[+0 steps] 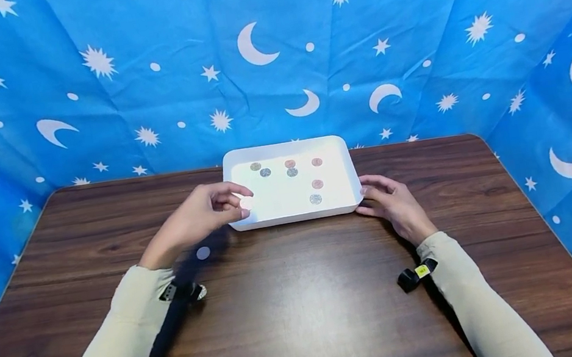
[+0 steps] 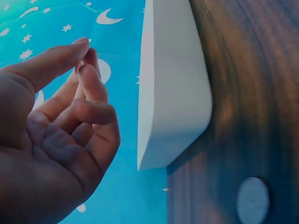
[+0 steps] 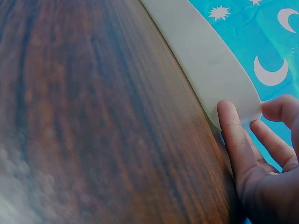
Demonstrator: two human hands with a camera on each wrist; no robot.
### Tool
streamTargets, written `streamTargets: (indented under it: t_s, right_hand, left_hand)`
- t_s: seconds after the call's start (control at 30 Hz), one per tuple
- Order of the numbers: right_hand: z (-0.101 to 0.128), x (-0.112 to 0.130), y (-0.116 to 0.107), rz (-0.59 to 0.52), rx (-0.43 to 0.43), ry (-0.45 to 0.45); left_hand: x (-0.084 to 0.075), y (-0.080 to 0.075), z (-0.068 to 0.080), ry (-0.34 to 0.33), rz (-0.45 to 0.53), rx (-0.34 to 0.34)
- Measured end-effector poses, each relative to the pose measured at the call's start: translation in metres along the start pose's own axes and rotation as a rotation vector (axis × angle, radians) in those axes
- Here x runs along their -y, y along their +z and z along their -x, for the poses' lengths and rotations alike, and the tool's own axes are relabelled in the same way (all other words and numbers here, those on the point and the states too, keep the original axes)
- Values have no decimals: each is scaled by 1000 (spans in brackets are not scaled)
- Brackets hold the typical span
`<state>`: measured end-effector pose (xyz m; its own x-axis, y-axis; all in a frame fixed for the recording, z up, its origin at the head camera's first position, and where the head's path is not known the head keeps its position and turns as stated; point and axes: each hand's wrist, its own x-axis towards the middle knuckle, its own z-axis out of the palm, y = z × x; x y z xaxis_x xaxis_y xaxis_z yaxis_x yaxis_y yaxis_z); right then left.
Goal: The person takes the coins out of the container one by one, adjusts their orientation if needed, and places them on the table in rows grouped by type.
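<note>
My left hand (image 1: 207, 209) is raised over the left end of a white tray (image 1: 296, 218), pinching a pale round coin (image 1: 246, 203) between thumb and fingers. In the left wrist view, the fingers (image 2: 96, 86) of that hand are bent, and the tray's outer wall stands beside them. Inside the tray lie several coins, among them a silver one (image 1: 315, 199) and a copper-coloured one (image 1: 317, 184). My right hand (image 1: 392, 206) holds the tray's near right corner. The right wrist view has one digit on the front wall and another at the corner's side.
Another coin (image 1: 203, 253) rests on the brown wooden table (image 1: 304, 299), in front of the tray and below the left wrist. Behind the table's far edge hangs a blue curtain (image 1: 177, 46) with white moons and stars. Black bands circle both wrists.
</note>
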<state>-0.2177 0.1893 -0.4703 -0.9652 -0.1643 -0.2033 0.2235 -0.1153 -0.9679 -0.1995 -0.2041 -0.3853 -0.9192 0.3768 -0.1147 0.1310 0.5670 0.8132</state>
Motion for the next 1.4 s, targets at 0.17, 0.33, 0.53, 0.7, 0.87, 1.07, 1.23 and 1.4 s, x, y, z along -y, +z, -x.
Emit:
streamTargets:
  t_s: [0.17, 0.33, 0.53, 0.7, 0.87, 1.07, 1.23, 1.4]
  right_hand:
    - [0, -3, 0, -8, -2, -9]
    - [0, -3, 0, -7, 4, -11]
    - [-1, 2, -3, 10, -6, -24]
    - [-1, 0, -3, 13, -12, -4]
    - [1, -2, -1, -2, -3, -10]
    - [2, -1, 0, -2, 2, -9]
    - [2, -1, 1, 8, -3, -3]
    - [2, -1, 1, 17, -4, -3]
  left_hand:
    - [14, 1, 16, 10, 40, 2]
    - [30, -2, 34, -35, 57, 2]
    - [44, -1, 42, -46, 81, 26]
    - [49, 5, 41, -75, 14, 29]
    - [47, 11, 40, -133, -14, 46]
    - [45, 18, 37, -146, -120, 31]
    - [42, 25, 35, -142, -248, -12]
    - [38, 28, 33, -136, -308, -44]
